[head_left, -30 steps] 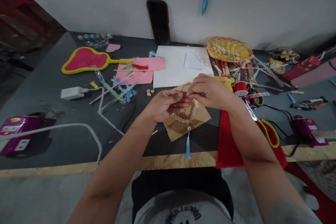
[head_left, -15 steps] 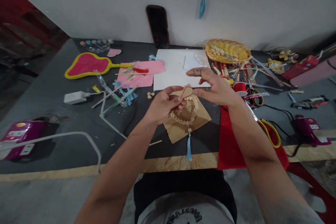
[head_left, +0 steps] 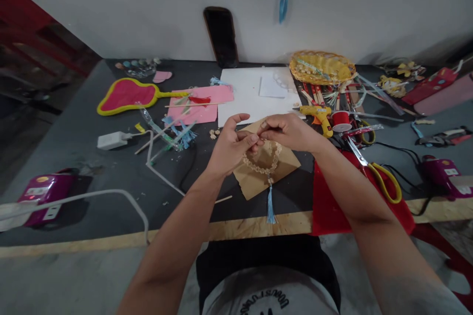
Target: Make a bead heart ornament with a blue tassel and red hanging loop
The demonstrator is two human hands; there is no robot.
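My left hand (head_left: 233, 148) and my right hand (head_left: 287, 131) meet fingertip to fingertip above a sheet of brown paper (head_left: 254, 189). Thumb and fingers are pinched together on both, while my left index finger sticks up. The small beige flat piece with red thread, seen in my left hand a moment before, is now hidden by my fingers. What my right fingertips pinch is too small to make out. Just below the hands, a loop of pale beads (head_left: 260, 170) lies on the paper, its light blue tassel (head_left: 271, 206) trailing to the wooden table edge.
On the right are a yellow glue gun (head_left: 318, 114), a red thread spool (head_left: 340, 120), yellow-handled scissors (head_left: 386, 182), red cloth (head_left: 328, 197) and a wicker basket (head_left: 321, 78). A pink fan (head_left: 127, 96) and white cable (head_left: 118, 191) are left. A phone (head_left: 222, 37) leans on the wall.
My right hand has come down and in to my left, its spread fingers closing to a pinch. The beige piece has gone out of sight, and the glue gun is uncovered.
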